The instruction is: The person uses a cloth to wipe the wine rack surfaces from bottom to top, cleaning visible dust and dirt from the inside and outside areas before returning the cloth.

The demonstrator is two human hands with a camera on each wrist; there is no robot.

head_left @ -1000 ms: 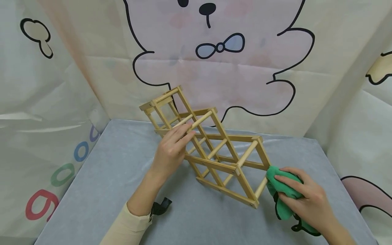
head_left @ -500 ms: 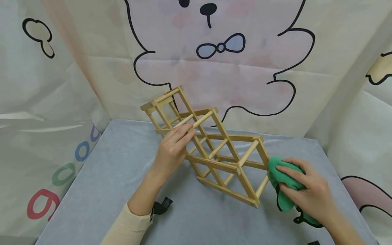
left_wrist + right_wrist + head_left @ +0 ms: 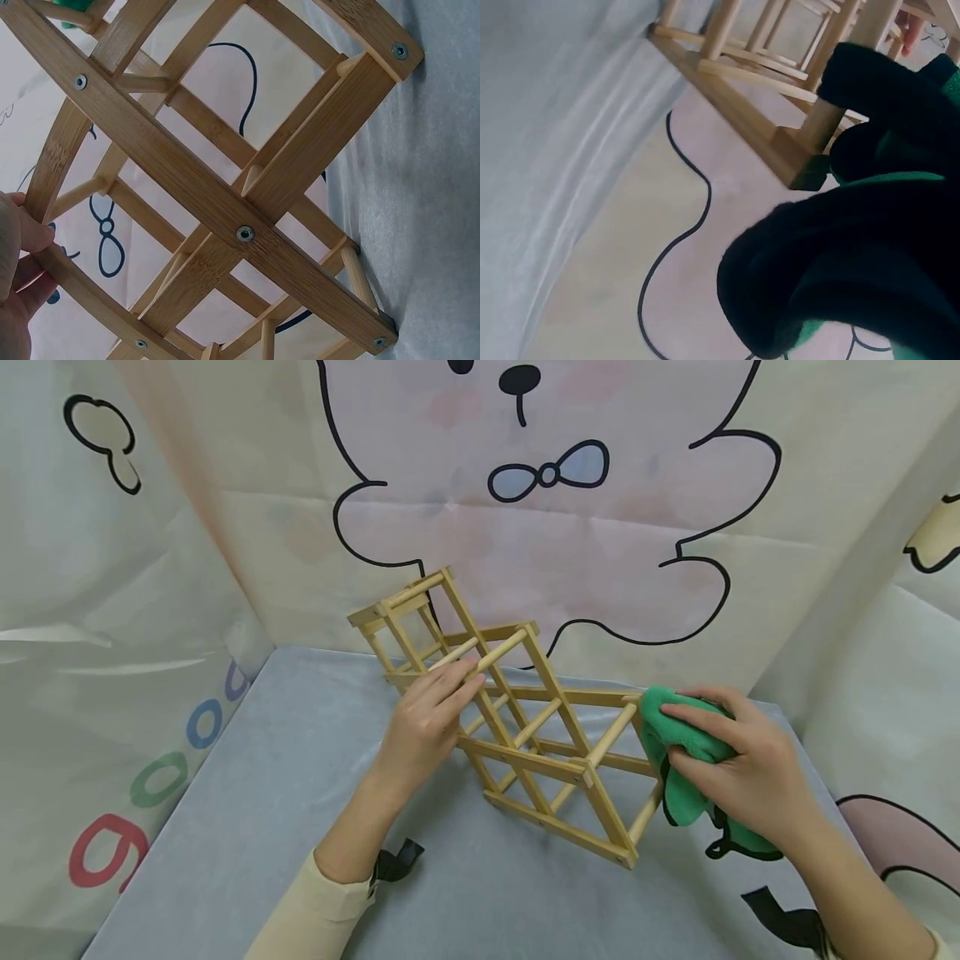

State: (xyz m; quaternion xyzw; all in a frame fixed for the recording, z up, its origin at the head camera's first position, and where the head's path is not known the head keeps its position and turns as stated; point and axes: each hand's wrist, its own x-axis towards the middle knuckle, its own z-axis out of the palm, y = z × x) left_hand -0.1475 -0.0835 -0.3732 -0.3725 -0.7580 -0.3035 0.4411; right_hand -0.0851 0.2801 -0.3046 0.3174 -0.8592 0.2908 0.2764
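A folding wooden rack (image 3: 525, 759) of crossed slats and round dowels stands at a slant, its far-left end raised higher. My left hand (image 3: 427, 722) grips it near the middle; in the left wrist view the thumb and fingers (image 3: 34, 231) pinch a slat. My right hand (image 3: 757, 760) holds a bunched green cloth (image 3: 675, 731) with dark edging against the rack's upper right corner. Seen from the right wrist, dark folds of the cloth (image 3: 840, 262) wrap that corner and hide part of the dowel.
A grey-blue cloth covers the table (image 3: 247, 827). Behind it hangs a printed backdrop (image 3: 600, 552) with a cartoon figure, and printed sheets flank both sides. Black straps dangle from the left wrist (image 3: 400, 860) and the right wrist (image 3: 783, 917).
My right hand and the green cloth have moved up along the rack's right end, from the lower part to the top corner. The left hand and the rack stay put.
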